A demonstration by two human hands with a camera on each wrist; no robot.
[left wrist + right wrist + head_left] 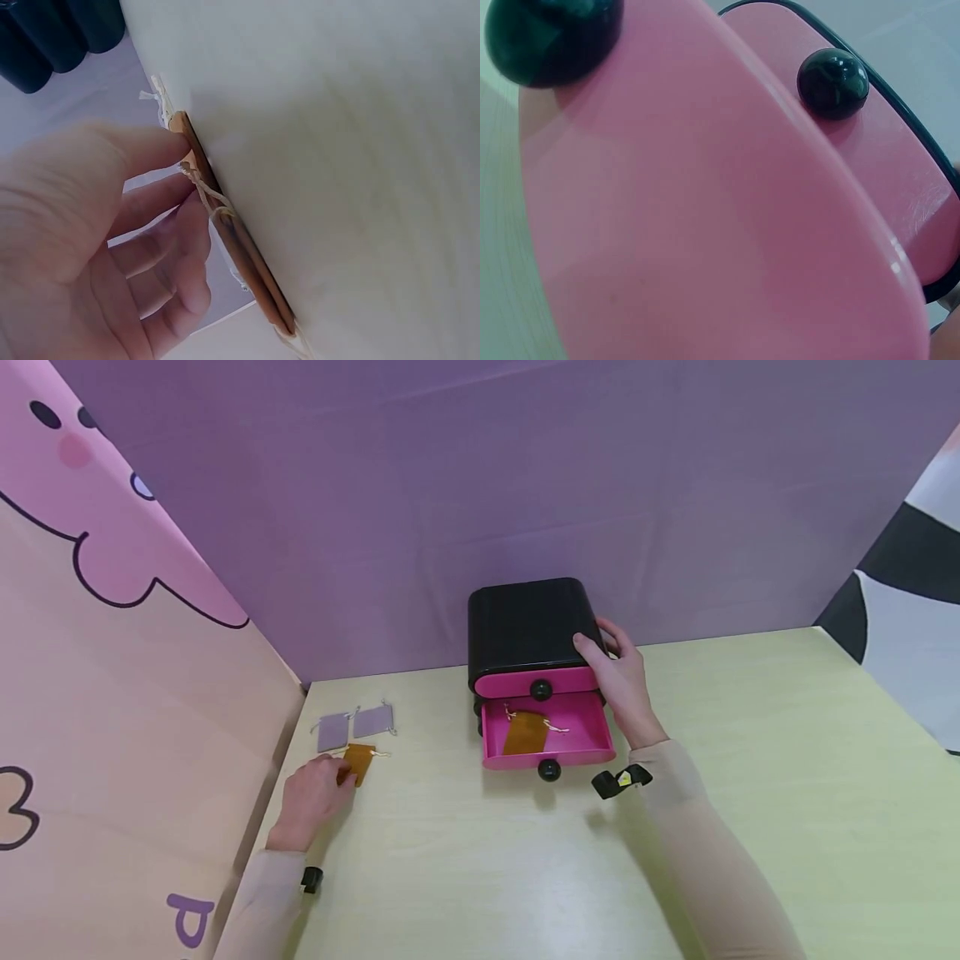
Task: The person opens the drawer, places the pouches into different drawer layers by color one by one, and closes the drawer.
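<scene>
At the left of the table, my left hand (309, 800) pinches the edge of a brown drawstring pouch (362, 762) between thumb and fingertips. In the left wrist view the pouch (251, 266) shows edge-on, its pale cord looped over the side. My right hand (626, 685) grips the right side of a black chest of drawers (525, 622), thumb on the top edge. The chest's lower pink drawer (588, 727) is pulled out, with another brown pouch (527, 733) lying in it. The upper drawer (900, 161) is closed.
Two grey-lilac drawstring pouches (333, 732) lie side by side just beyond my left hand. A purple backdrop (420, 510) rises behind the table (465, 877), and a printed panel (135, 710) stands along the left edge. Round black knobs (549, 770) stick out from the drawer fronts.
</scene>
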